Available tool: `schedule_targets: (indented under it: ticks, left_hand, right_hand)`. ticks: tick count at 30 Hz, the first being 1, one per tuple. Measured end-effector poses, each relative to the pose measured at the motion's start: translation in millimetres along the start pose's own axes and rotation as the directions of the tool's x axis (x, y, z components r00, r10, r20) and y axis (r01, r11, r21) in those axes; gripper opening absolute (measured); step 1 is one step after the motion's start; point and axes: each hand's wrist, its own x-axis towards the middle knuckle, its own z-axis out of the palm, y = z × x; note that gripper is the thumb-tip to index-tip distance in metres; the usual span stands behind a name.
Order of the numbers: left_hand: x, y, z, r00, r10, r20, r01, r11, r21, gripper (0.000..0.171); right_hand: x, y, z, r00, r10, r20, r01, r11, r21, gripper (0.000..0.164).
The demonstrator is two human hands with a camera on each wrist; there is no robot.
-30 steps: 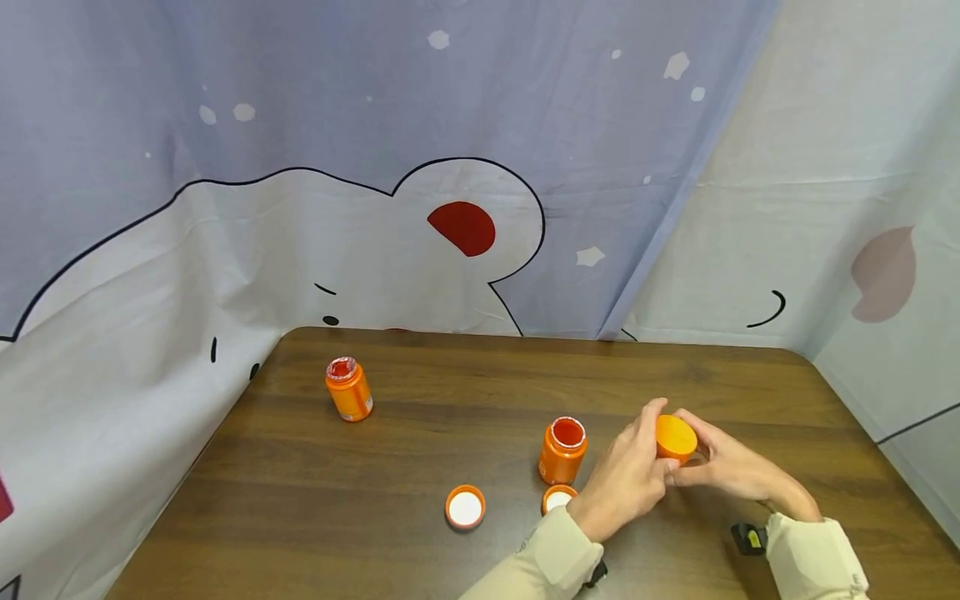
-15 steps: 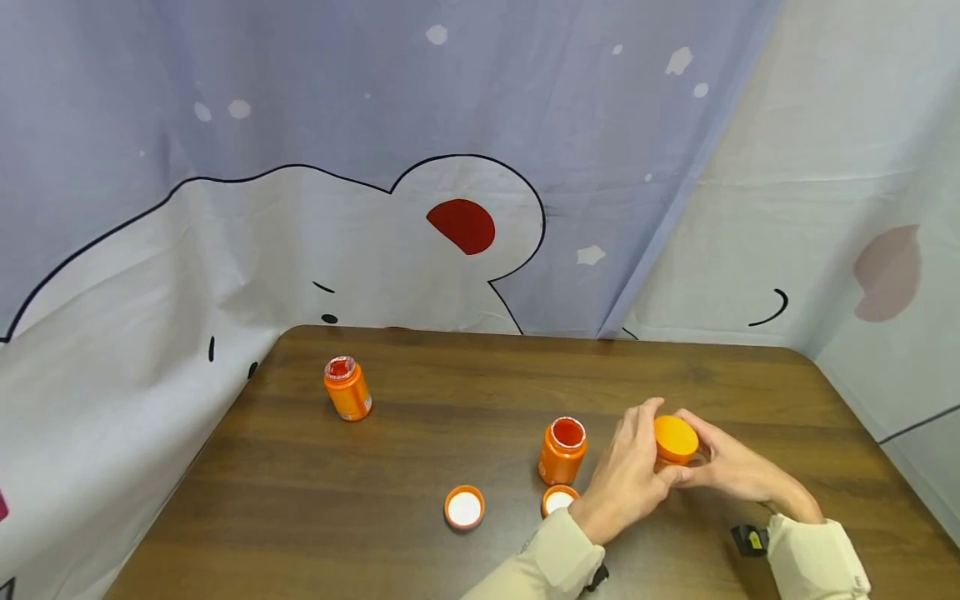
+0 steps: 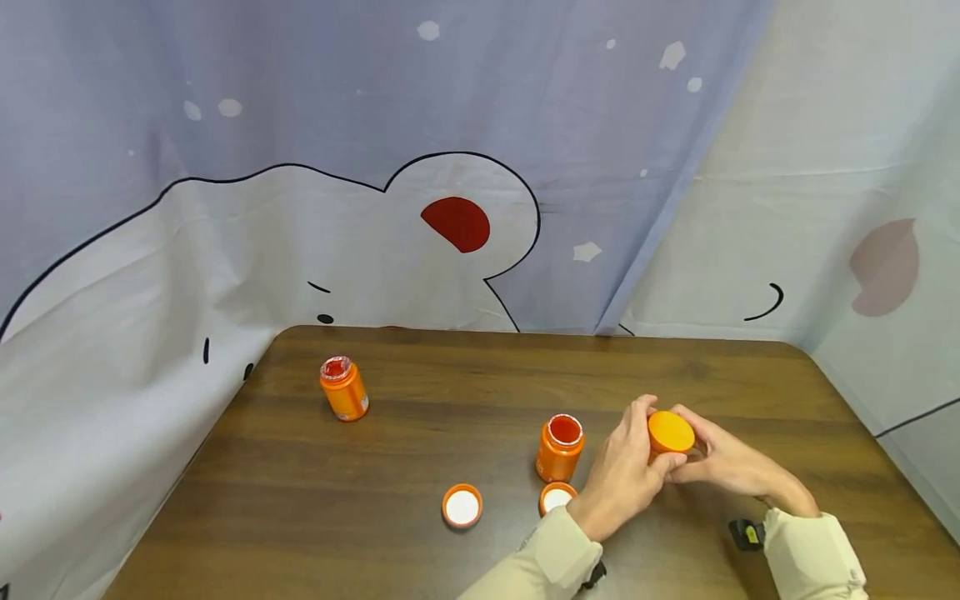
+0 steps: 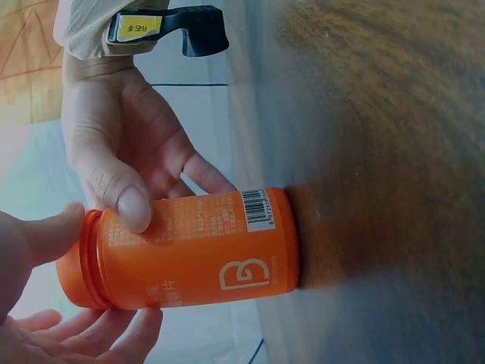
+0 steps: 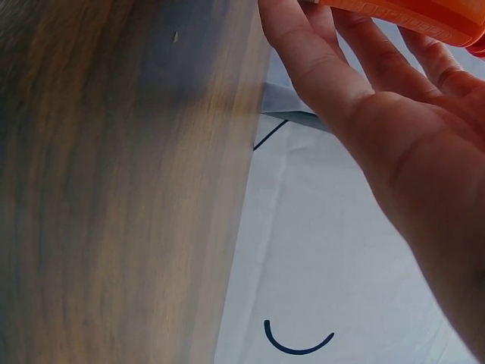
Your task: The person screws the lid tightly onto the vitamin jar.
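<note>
An orange bottle [image 4: 193,250] with a screw cap [image 3: 671,432] stands between my hands at the right of the table, its base close to the wood. My left hand [image 3: 622,475] grips the cap, thumb [image 4: 53,235] on one side and fingers curled on the other. Round the bottle's body is my right hand [image 3: 738,471], with its thumb [image 4: 132,205] against the printed label. A barcode and a white logo show in the left wrist view. The right wrist view catches only the bottle's lower part, above the right fingers [image 5: 379,57].
One uncapped orange bottle [image 3: 560,450] stands just left of my left hand, another [image 3: 345,390] at the back left. Two orange caps lie with white liners up: one cap [image 3: 462,506] at the front, the other cap [image 3: 557,497] partly behind my left wrist. A printed curtain [image 3: 337,242] hangs behind the table.
My left fingers have shifted slightly leftward round the cap, and more of its top shows. The right hand still holds the body. The head view has moved a little.
</note>
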Motion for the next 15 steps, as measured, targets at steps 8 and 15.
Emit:
schedule_targets:
  ticks: [8, 15]
  left_hand:
    - [2.8, 1.3, -7.7, 0.994, 0.055, 0.096, -0.062, 0.995, 0.075, 0.065]
    - [2.3, 2.8, -9.8, 0.990, 0.014, 0.143, -0.017, 1.000, 0.024, 0.073]
  right_hand:
    - [-0.5, -1.3, 0.1, 1.000, 0.020, -0.024, -0.021, 0.999, -0.026, 0.046]
    - [-1.5, -0.5, -0.2, 0.998, 0.059, -0.002, -0.059, 0.998, 0.000, 0.049]
